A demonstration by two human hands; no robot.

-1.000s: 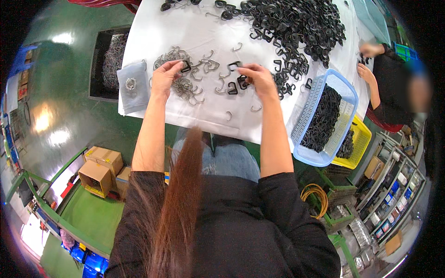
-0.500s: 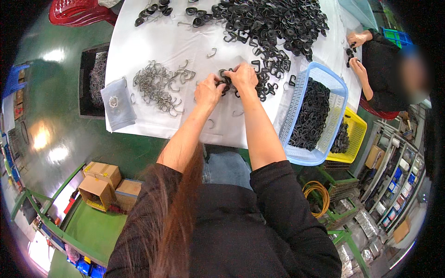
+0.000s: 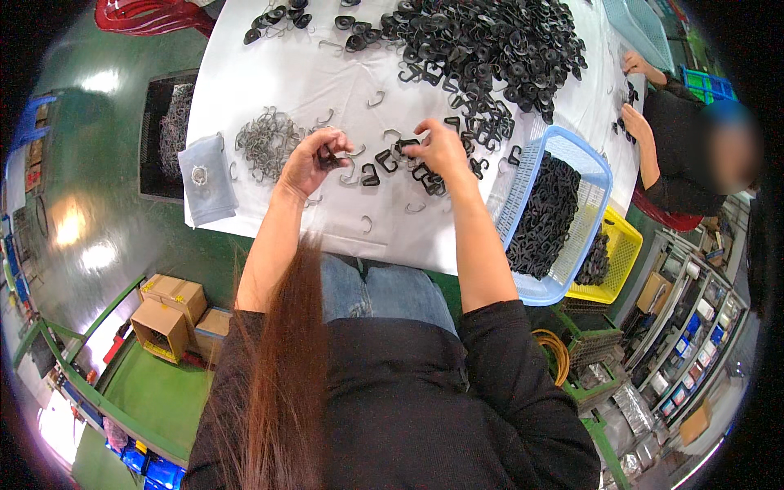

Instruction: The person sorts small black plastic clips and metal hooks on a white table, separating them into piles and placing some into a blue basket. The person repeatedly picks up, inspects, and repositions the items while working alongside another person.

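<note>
My left hand (image 3: 307, 166) is closed round a small black hook-shaped piece (image 3: 328, 157), just right of a heap of silver wire hooks (image 3: 268, 145). Some of its fingers hide part of that piece. To the right, my right hand (image 3: 445, 153) hovers low with thumb and forefinger apart. Its thumb tip is by a black clip (image 3: 404, 147); whether they touch, I cannot tell. Between the hands and below the right one lie loose black clips (image 3: 371, 174) and a few single wire hooks (image 3: 367, 224) on the white tabletop (image 3: 327, 90).
A big pile of black round parts (image 3: 490, 49) covers the far table. At right stand a blue basket (image 3: 603, 175) and a yellow basket (image 3: 627, 253), both holding black pieces. Another person's hands (image 3: 639, 122) handle black parts at far right. A plastic bag (image 3: 211, 192) lies at left.
My hands were together over the black clips. They have moved apart: the left went left with a black piece, the right shifted slightly right and its fingers spread.
</note>
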